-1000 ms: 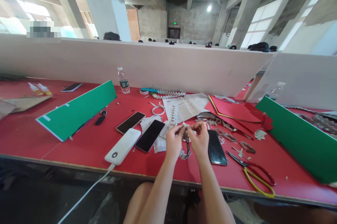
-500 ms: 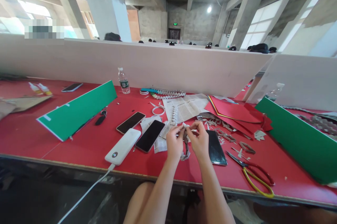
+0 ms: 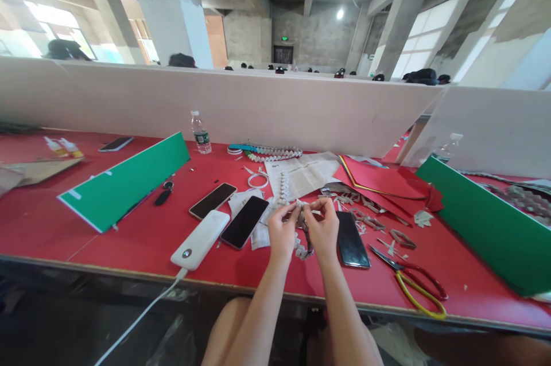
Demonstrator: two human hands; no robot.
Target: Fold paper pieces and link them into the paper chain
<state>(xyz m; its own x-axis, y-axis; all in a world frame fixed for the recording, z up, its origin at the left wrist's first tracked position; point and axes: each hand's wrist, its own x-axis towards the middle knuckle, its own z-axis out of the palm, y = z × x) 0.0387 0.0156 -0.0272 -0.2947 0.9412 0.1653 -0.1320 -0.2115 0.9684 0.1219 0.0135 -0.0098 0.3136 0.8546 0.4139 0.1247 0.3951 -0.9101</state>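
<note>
My left hand (image 3: 282,232) and my right hand (image 3: 323,228) meet above the red table (image 3: 129,240), both pinching a folded newspaper chain (image 3: 305,235) that hangs down between them. The fingertips of both hands close on its top end. A dark phone (image 3: 352,246) lies just right of my right hand. Another phone (image 3: 244,221) and a white power bank (image 3: 200,239) lie left of my left hand.
Scissors (image 3: 408,281) with red and yellow handles lie at the right. Newspaper sheets (image 3: 301,174), paper scraps (image 3: 365,217), red card (image 3: 379,179), a finished woven chain (image 3: 273,153), a water bottle (image 3: 200,132), green boards (image 3: 123,179) (image 3: 486,222) and a third phone (image 3: 213,200) stand around. A white partition (image 3: 258,108) backs the table.
My hands have drawn slightly closer together and a little toward me, still working the paper chain. The view shifted slightly.
</note>
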